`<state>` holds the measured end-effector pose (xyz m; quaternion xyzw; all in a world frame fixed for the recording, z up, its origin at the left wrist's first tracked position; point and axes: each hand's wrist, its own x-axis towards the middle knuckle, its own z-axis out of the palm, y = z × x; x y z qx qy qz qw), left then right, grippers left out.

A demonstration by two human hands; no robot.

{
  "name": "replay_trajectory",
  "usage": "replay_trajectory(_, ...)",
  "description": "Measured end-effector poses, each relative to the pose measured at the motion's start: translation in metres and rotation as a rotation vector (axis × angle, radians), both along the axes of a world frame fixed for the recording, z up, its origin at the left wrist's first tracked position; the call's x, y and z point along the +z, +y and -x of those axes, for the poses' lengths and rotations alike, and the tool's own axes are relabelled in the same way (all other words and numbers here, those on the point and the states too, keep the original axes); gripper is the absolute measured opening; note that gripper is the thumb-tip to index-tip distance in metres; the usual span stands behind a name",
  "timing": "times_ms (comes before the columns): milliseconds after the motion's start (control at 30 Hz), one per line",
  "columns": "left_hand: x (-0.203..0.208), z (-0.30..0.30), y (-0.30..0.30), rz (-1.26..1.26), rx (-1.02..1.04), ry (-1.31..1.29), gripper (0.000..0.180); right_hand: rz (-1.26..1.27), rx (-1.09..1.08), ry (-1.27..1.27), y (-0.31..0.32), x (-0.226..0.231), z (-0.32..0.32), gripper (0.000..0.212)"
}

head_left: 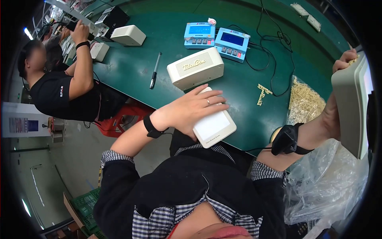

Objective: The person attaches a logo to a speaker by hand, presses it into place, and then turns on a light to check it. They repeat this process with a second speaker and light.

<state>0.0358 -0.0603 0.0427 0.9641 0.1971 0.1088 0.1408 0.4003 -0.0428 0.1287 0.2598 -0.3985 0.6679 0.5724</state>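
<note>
A grip apiece

The left hand [185, 113] clasps a white-faced box [213, 131], fingers splayed, at the near edge of the table [131, 75]; the right hand [344, 61] grips a cream box [349, 111], far right. This seems a handling step; moving either likely needs steady grips.

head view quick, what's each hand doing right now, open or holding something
Left hand: holding a white-faced cream box, fingers spread across its face.
Right hand: holding a second cream box, palm mostly hidden.

A pen [155, 71], a red stool [132, 112], and probably a green crate [84, 206].
</note>
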Motion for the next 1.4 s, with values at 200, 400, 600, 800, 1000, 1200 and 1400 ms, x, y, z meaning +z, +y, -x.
replay_trajectory(200, -0.003, 0.01, 0.008, -0.188, -0.156, 0.168, 0.06, 0.251, -0.755, -0.427, -0.019, 0.012, -0.037, 0.105)
replay_trajectory(400, -0.017, 0.018, 0.017, -0.472, -0.299, -0.028, 0.044, 0.352, -0.757, -0.351, -0.025, 0.022, -0.027, 0.103)
replay_trajectory(600, -0.018, 0.014, 0.018, -0.512, -0.37, -0.042, 0.053, 0.367, -0.576, -0.164, -0.021, 0.019, -0.011, 0.102)
replay_trajectory(800, 0.004, -0.003, 0.023, -0.293, -0.374, 0.186, 0.071, 0.326, -0.361, -0.008, -0.02, 0.011, -0.012, 0.1)
replay_trajectory(1000, 0.012, -0.022, 0.028, -0.177, -0.393, 0.266, 0.075, 0.28, -0.154, 0.115, -0.019, 0.002, -0.005, 0.099)
replay_trajectory(1200, 0.013, -0.029, 0.034, -0.115, -0.402, 0.284, 0.079, 0.239, -0.169, 0.14, -0.02, 0.004, -0.006, 0.104)
replay_trajectory(1400, 0.004, -0.046, 0.038, -0.125, -0.417, 0.21, 0.085, 0.287, -0.093, 0.139, -0.023, 0.007, -0.007, 0.106)
